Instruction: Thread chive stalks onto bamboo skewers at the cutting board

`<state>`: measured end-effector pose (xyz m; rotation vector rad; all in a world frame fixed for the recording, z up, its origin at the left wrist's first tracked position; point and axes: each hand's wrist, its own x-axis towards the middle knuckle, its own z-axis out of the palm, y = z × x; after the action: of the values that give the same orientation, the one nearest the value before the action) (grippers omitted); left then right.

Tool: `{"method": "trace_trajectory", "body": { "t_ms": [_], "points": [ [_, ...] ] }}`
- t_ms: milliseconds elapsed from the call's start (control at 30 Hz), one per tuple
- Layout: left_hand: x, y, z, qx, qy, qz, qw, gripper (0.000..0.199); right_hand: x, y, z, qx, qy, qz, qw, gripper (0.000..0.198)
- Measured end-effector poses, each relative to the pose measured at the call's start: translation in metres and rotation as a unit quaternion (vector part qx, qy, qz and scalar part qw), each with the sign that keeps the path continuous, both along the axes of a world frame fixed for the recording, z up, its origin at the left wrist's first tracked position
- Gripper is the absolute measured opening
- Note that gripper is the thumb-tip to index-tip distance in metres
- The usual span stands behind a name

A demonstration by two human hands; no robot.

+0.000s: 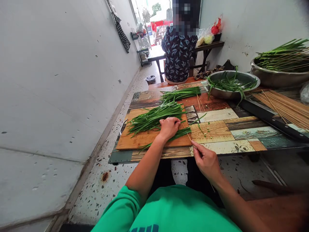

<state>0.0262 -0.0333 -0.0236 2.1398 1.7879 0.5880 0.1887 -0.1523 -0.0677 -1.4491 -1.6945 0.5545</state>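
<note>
A wooden cutting board (pixel 125 141) carries a large pile of garlic chives (pixel 156 114) and a smaller bunch (pixel 181 132) nearer its front edge. My left hand (pixel 169 127) is over the board between them, its fingers curled closed on some chives, with green ends showing past the fingertips. Just off the board's right front corner, my right hand (pixel 205 159) pinches a thin bamboo skewer (pixel 187 132). The skewer slants up and left across the board's edge, its tip near the smaller bunch and my left fingers.
Another chive bunch (pixel 181 93) lies behind the board. To the right are a metal bowl (pixel 225 93) of chives, a larger basin (pixel 277 77) of skewered greens, loose skewers (pixel 287 108) and a black-handled knife (pixel 272 120). A person (pixel 180 54) sits beyond the table.
</note>
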Motion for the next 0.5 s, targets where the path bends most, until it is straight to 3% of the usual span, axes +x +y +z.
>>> {"method": "trace_trajectory", "body": {
  "t_ms": [500],
  "points": [
    [0.0001, -0.0007, 0.0008, -0.004, -0.002, 0.006, 1.000, 0.020, -0.0007, 0.0008, 0.0008, 0.015, -0.018, -0.003, 1.000, 0.036]
  ]
}}
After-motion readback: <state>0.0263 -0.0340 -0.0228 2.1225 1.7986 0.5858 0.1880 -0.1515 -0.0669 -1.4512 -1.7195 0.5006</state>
